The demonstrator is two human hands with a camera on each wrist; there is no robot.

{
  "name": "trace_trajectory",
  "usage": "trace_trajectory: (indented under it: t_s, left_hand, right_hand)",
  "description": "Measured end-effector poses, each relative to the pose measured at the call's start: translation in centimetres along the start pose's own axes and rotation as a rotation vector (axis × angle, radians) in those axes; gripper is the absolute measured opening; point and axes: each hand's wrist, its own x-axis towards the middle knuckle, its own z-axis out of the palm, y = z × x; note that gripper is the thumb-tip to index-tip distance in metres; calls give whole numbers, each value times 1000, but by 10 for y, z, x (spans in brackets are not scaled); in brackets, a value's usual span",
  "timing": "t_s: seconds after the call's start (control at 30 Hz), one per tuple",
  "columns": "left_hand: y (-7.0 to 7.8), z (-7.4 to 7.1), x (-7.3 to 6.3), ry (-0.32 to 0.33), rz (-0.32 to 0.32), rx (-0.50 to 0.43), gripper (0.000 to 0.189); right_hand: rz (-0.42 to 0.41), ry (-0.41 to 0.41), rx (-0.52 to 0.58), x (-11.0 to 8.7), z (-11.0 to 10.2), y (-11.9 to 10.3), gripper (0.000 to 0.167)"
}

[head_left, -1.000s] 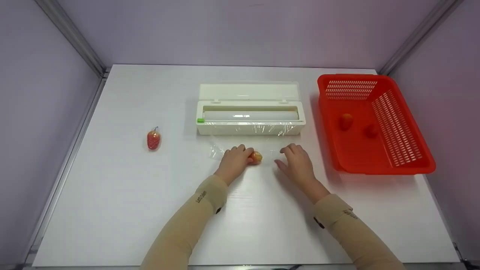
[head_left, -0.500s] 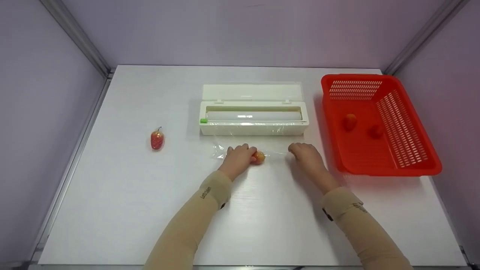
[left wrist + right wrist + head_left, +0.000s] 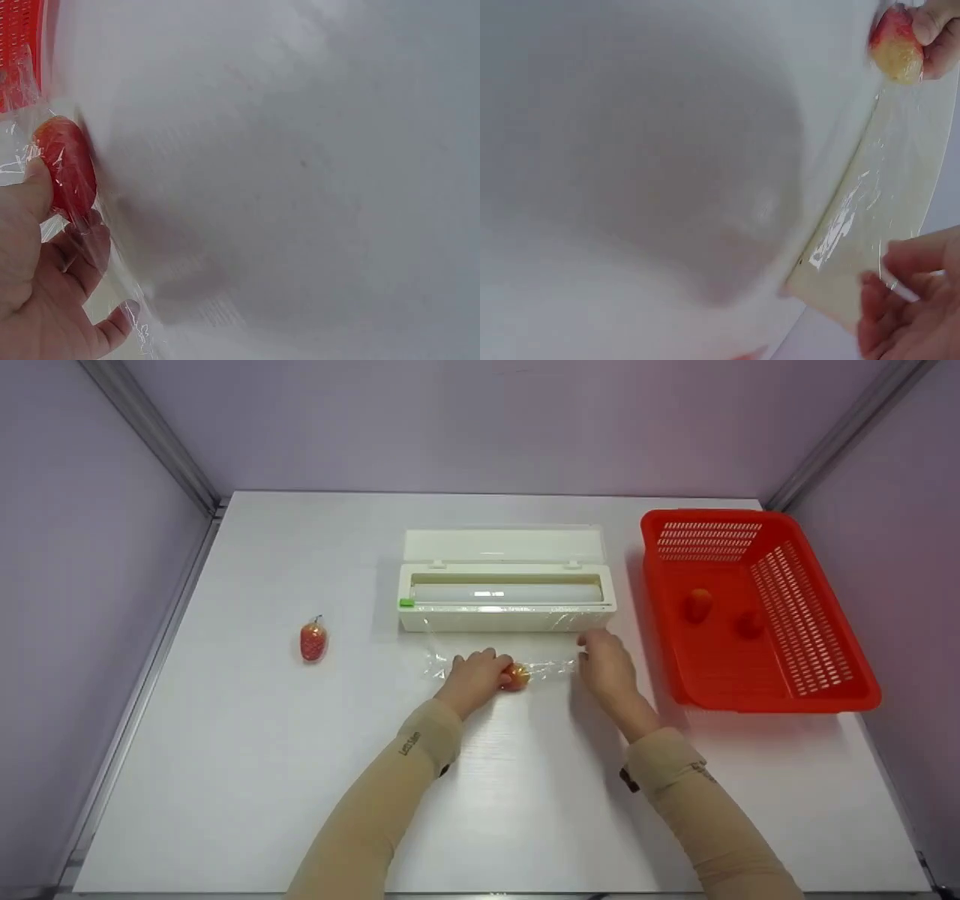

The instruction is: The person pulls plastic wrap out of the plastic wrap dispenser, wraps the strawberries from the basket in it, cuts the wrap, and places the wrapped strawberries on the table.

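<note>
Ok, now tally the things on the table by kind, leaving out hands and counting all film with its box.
Red basket: 1
Film box: 1
Fruits: 4 (strawberry-like one, red-yellow fruit in the left hand, left fruit and right fruit in the basket)
Total: 6

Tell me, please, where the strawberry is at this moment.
In the head view, the strawberry lies on the left part of the white table, left of the film dispenser and the left hand.

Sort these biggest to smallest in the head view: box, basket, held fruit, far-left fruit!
1. Basket
2. Box
3. Far-left fruit and held fruit: can't rank them, because the left hand partly hides the held one.
</note>
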Motion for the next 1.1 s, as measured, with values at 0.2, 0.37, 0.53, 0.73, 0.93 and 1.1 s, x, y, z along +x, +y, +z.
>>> trace_trajectory:
  t_s: [0.2, 0.37, 0.53, 0.73, 0.93, 1.1]
  left_hand:
    - [-1, 0, 1, 12, 6, -6, 32]
    - [-1, 1, 0, 4, -3, -33, 33]
    - [-6, 4, 0, 37, -8, -43, 33]
    - [-17, 3, -5, 86, 4, -58, 34]
    - [-28, 1, -14, 181, -12, -115, 27]
    - [-47, 1, -28, 212, -56, -89, 29]
  right_hand:
    - [-278, -14, 232, -14, 31, -37, 22]
    - [-212, -49, 236, -14, 49, -52, 18]
    - [-226, -44, 166, -7, 58, -52, 14]
    - [-326, -26, 127, -2, 64, -49, 13]
    - [-306, -88, 105, 1, 64, -51, 14]
    - [-272, -127, 75, 0, 64, -47, 18]
